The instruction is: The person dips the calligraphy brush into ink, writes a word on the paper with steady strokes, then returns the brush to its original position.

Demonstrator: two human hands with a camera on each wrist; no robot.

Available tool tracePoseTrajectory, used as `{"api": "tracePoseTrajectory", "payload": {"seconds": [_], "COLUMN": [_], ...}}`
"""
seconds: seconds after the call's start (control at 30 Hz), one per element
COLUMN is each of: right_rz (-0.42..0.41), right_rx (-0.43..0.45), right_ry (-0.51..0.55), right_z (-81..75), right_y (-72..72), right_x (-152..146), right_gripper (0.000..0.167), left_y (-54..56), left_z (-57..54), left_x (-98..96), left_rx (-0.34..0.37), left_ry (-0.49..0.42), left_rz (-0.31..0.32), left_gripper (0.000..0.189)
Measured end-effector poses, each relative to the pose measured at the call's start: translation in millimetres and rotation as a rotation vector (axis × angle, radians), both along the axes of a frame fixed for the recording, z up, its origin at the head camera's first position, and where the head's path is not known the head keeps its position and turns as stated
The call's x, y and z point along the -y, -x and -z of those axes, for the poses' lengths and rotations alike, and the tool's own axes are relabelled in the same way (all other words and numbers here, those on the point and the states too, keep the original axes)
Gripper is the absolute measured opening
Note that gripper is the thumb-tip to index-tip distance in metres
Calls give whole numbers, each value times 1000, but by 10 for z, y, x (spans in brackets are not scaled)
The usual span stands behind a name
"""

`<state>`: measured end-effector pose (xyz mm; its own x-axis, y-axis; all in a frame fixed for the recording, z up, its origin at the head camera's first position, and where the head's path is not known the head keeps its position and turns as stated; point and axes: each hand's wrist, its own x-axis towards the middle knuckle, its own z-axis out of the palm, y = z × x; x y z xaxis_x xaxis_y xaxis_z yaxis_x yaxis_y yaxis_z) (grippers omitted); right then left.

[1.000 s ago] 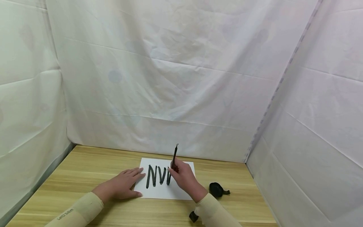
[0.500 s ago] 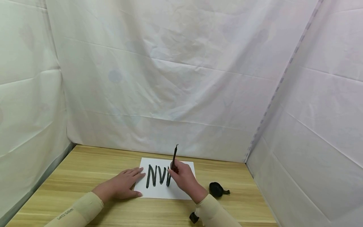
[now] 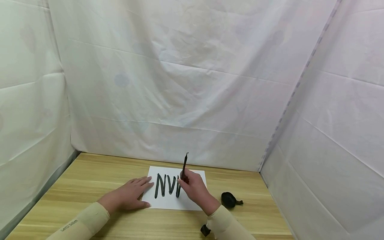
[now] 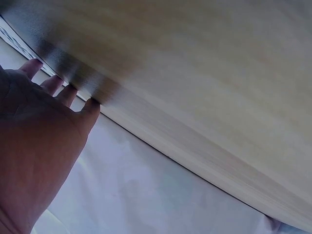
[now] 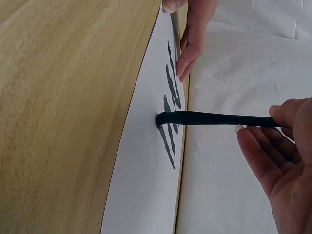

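A white sheet of paper [image 3: 192,203] lies on the table, bearing black painted letters [image 3: 160,186], an N, a V and a further upright stroke. My right hand [image 3: 195,188] pinches a dark calligraphy brush [image 3: 184,165], its handle upright with a small loop on top. In the right wrist view the bent bristle tip of the brush [image 5: 168,118] meets the paper at the near end of a stroke. Fingers spread, my left hand [image 3: 132,193] rests on the paper's left edge. The left wrist view shows that hand [image 4: 48,117] from the side, fingertips down at the sheet.
To the right of the paper stands a small round black dish [image 3: 228,200] with a short handle. A little black object [image 3: 205,230] sits beside the right sleeve, partly covered by it. White cloth walls [image 3: 168,100] enclose the wooden table [image 3: 99,173] at the back and sides.
The brush tip has moved slightly toward the near edge of the paper, and the upright stroke reaches a little lower. The left hand has stayed in place.
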<state>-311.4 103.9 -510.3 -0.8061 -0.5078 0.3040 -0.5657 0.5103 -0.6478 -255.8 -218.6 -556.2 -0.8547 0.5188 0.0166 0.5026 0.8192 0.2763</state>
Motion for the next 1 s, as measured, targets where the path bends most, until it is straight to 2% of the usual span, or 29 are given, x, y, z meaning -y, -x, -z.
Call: {"api": "tracePoseTrajectory", "payload": {"seconds": [0.23, 0.67, 1.0], "right_rz": [-8, 133, 167], "right_rx": [-11, -103, -199], "right_ry": [15, 123, 115], "right_z": [10, -73, -67], "right_y": [13, 173, 322], "right_x": [-15, -104, -70], "right_gripper": [16, 15, 14], "left_y": [6, -5, -3], "left_z": [-3, 9, 3], "left_x": [1, 8, 6], "left_rx": [2, -2, 0], "left_ry": [-3, -17, -19], "left_rz": [3, 4, 3], "left_gripper": [97, 97, 97]}}
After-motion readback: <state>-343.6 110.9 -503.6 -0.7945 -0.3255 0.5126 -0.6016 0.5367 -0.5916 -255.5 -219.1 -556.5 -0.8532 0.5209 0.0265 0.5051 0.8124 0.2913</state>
